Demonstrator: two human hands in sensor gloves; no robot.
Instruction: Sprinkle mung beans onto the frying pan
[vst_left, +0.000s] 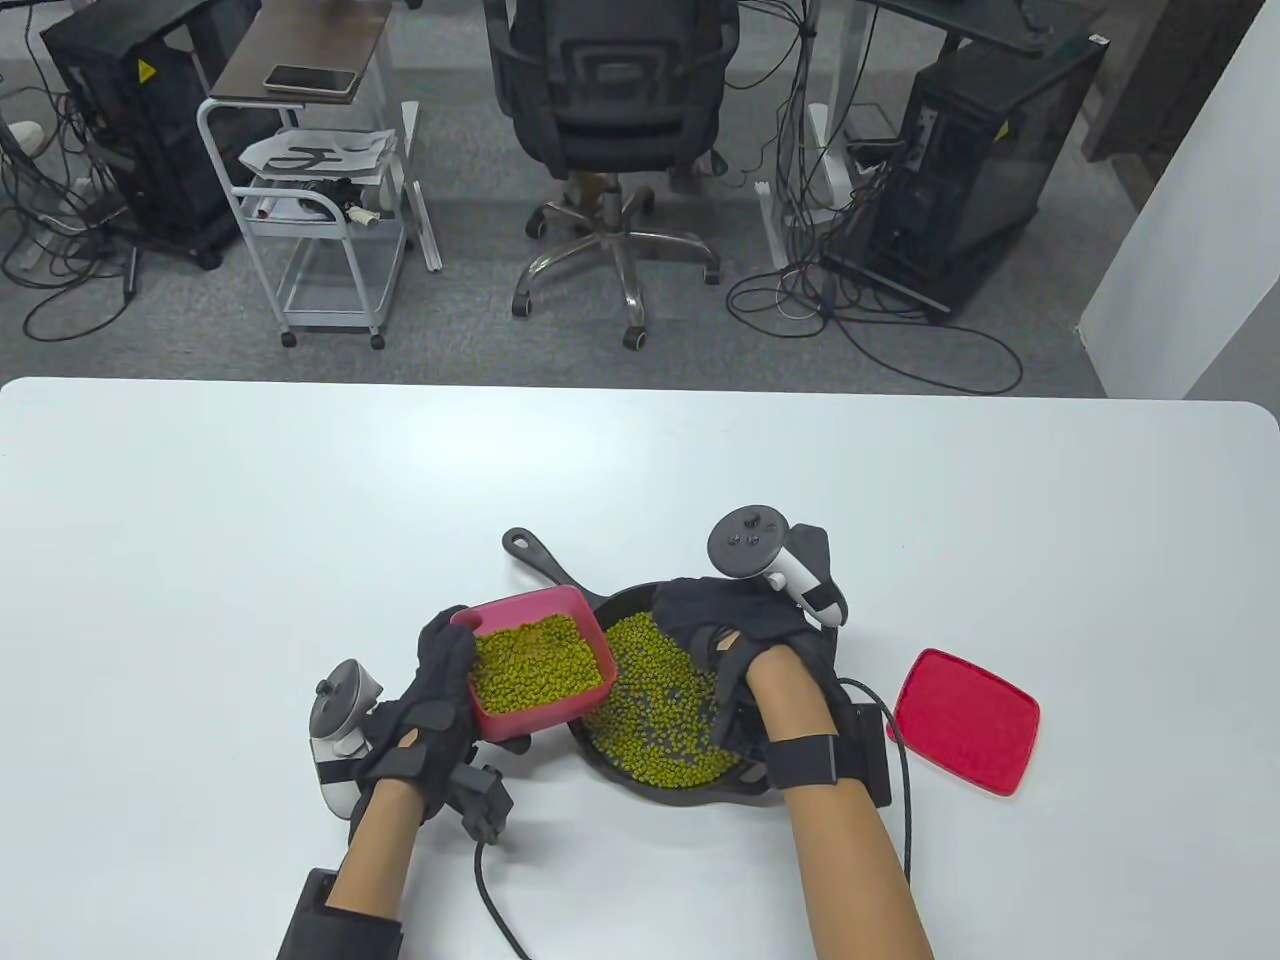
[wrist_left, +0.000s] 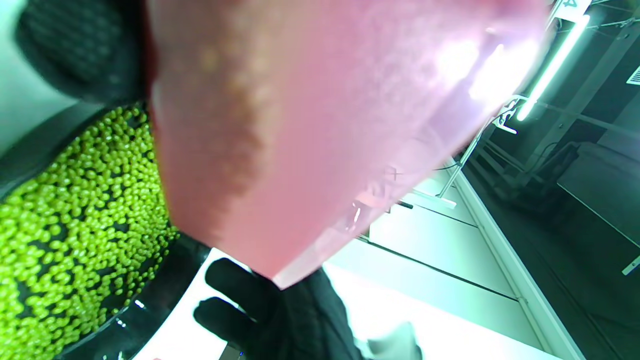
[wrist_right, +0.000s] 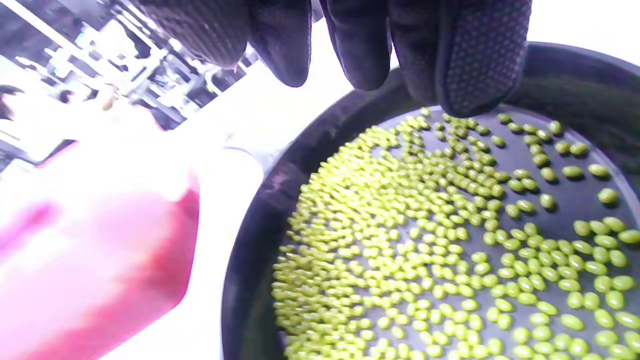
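A black frying pan (vst_left: 598, 608) lies near the table's front edge, with its handle (vst_left: 535, 555) pointing to the far left. Mung beans (vst_left: 655, 715) cover its floor. My left hand (vst_left: 440, 690) grips a red container (vst_left: 585, 715) of mung beans by its left side and holds it over the pan's left rim. The left wrist view shows the container's underside (wrist_left: 325, 125) above the beans (wrist_left: 75, 225). My right hand (vst_left: 735, 625) hovers over the pan's right side. In the right wrist view its fingers (wrist_right: 470, 60) hang apart and empty just above the beans (wrist_right: 425, 240).
The container's red lid (vst_left: 965, 720) lies on the white table (vst_left: 300, 520) to the right of the pan. Glove cables trail near the front edge. An office chair, a cart and computers stand on the floor beyond the far edge.
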